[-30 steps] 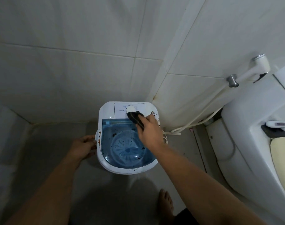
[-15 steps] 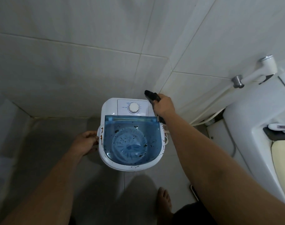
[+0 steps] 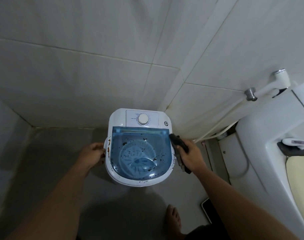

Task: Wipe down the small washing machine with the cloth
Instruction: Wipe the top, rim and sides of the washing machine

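A small white washing machine (image 3: 117, 118) with a see-through blue lid (image 3: 140, 153) and a round white dial (image 3: 142, 119) stands on the floor in the tiled corner. Dark specks and brown stains dot its lid and rim. My left hand (image 3: 93, 154) grips the machine's left side. My right hand (image 3: 189, 155) holds a dark cloth (image 3: 178, 145) pressed against the machine's right edge, beside the lid.
A white toilet (image 3: 262, 153) fills the right side, with a bidet sprayer (image 3: 276, 82) and its hose (image 3: 217, 129) on the wall behind. A bare foot (image 3: 173, 219) stands on the grey floor below the machine. A dark flat object (image 3: 206, 210) lies near it.
My right hand with the cloth moved from the dial area to the back right corner, then down along the machine's right edge. My left hand stayed on the left side.
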{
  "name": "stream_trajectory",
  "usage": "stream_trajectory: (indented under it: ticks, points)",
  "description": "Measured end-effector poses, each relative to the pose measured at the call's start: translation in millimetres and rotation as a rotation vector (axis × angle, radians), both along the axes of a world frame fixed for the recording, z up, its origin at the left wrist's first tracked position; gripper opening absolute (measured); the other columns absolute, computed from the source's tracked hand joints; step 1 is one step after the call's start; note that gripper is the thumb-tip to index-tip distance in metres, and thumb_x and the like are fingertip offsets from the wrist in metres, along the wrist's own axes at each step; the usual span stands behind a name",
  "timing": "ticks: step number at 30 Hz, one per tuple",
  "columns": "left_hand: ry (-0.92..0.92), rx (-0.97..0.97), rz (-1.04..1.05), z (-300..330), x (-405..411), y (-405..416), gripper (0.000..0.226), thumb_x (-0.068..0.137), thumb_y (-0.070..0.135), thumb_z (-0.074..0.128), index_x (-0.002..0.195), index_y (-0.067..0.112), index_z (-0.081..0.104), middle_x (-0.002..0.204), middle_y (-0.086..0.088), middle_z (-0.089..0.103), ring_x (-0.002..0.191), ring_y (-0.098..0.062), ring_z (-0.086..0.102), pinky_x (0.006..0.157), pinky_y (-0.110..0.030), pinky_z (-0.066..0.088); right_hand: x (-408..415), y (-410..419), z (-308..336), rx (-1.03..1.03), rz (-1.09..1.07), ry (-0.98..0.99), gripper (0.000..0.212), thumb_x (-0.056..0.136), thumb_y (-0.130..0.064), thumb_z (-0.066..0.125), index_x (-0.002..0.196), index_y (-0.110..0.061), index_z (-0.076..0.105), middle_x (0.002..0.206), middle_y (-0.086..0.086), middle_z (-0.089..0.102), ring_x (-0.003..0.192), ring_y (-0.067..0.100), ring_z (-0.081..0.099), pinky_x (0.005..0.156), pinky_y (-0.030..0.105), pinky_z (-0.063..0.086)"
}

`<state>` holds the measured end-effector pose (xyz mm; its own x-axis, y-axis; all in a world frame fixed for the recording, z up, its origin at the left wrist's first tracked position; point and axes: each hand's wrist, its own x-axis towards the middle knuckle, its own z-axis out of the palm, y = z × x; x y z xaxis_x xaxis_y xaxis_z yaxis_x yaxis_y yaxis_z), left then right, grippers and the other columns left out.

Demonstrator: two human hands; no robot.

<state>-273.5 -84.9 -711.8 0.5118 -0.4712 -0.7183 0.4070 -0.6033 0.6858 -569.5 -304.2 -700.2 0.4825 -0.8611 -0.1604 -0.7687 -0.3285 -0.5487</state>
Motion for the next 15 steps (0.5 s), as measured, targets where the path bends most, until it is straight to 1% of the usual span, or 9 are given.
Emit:
stream_trajectory:
  ticks: [2, 4, 5, 8, 10, 11, 13, 14, 15]
  points:
    - [0.010, 0.005, 0.001, 0, 0, 0, 0.019, 0.094, 0.006, 0.058, 0.102, 0.021, 0.067, 0.102, -0.010, 0.073, 0.095, -0.028, 0.071, 0.091, -0.048, 0.056, 13, -24, 9, -0.070, -0.012, -0.030, 0.034, 0.096, -0.026, 0.062, 0.130, -0.024, 0.065, 0.108, 0.006, 0.063, 0.097, 0.019, 0.060, 0.094, 0.040, 0.051]
    - [0.021, 0.012, 0.008, -2, 1, 0, 0.021, 0.093, 0.007, 0.060, 0.110, 0.017, 0.067, 0.105, -0.012, 0.074, 0.097, -0.029, 0.071, 0.093, -0.049, 0.055, 43, -44, 27, -0.166, -0.038, -0.059, 0.037, 0.097, -0.029, 0.060, 0.133, -0.023, 0.062, 0.108, 0.008, 0.061, 0.094, 0.017, 0.056, 0.091, 0.034, 0.047]
    - [0.025, 0.014, 0.009, -2, 1, 0, 0.021, 0.093, 0.006, 0.061, 0.111, 0.016, 0.066, 0.105, -0.012, 0.074, 0.097, -0.030, 0.071, 0.094, -0.050, 0.055, 60, -52, 36, -0.195, -0.033, -0.049, 0.038, 0.097, -0.031, 0.060, 0.135, -0.023, 0.062, 0.109, 0.009, 0.059, 0.092, 0.018, 0.055, 0.088, 0.032, 0.046]
    - [0.019, 0.009, 0.022, -1, 0, -2, 0.019, 0.094, 0.004, 0.060, 0.108, 0.014, 0.066, 0.104, -0.013, 0.073, 0.090, -0.028, 0.070, 0.093, -0.048, 0.055, 104, -56, 49, -0.146, 0.026, 0.094, 0.041, 0.095, -0.035, 0.061, 0.135, -0.025, 0.061, 0.113, 0.011, 0.054, 0.093, 0.029, 0.065, 0.086, 0.039, 0.055]
    - [0.017, 0.000, 0.028, -2, 0, -2, 0.020, 0.094, 0.003, 0.059, 0.110, 0.013, 0.066, 0.103, -0.014, 0.072, 0.087, -0.026, 0.069, 0.089, -0.045, 0.056, 114, -36, 40, -0.190, 0.155, 0.234, 0.041, 0.095, -0.034, 0.063, 0.135, -0.026, 0.061, 0.117, 0.010, 0.052, 0.094, 0.032, 0.065, 0.085, 0.041, 0.057]
    - [0.016, -0.002, 0.025, -2, 0, -2, 0.021, 0.095, 0.003, 0.059, 0.112, 0.012, 0.066, 0.104, -0.014, 0.072, 0.088, -0.026, 0.069, 0.088, -0.044, 0.056, 112, -20, 34, -0.245, 0.262, 0.244, 0.042, 0.095, -0.034, 0.064, 0.136, -0.027, 0.060, 0.117, 0.009, 0.052, 0.093, 0.030, 0.064, 0.083, 0.041, 0.057]
    - [0.004, 0.001, 0.016, -4, 0, -2, 0.023, 0.094, 0.003, 0.059, 0.115, 0.010, 0.066, 0.106, -0.014, 0.072, 0.094, -0.030, 0.070, 0.092, -0.047, 0.055, 99, 4, 26, -0.281, 0.456, 0.183, 0.045, 0.094, -0.034, 0.064, 0.138, -0.028, 0.059, 0.118, 0.004, 0.053, 0.092, 0.025, 0.063, 0.078, 0.038, 0.056]
    - [-0.003, 0.002, 0.016, -5, 0, -2, 0.023, 0.094, 0.004, 0.059, 0.116, 0.010, 0.066, 0.106, -0.015, 0.072, 0.096, -0.031, 0.070, 0.094, -0.048, 0.054, 94, 2, 23, -0.291, 0.488, 0.170, 0.046, 0.094, -0.035, 0.064, 0.139, -0.029, 0.058, 0.118, 0.002, 0.054, 0.093, 0.024, 0.063, 0.076, 0.037, 0.056]
    - [-0.007, 0.002, 0.014, -5, 0, -2, 0.023, 0.094, 0.004, 0.059, 0.114, 0.012, 0.067, 0.106, -0.015, 0.072, 0.097, -0.031, 0.070, 0.095, -0.048, 0.054, 93, -5, 24, -0.305, 0.451, 0.182, 0.045, 0.094, -0.036, 0.063, 0.138, -0.030, 0.058, 0.117, 0.002, 0.054, 0.093, 0.024, 0.062, 0.077, 0.037, 0.057]
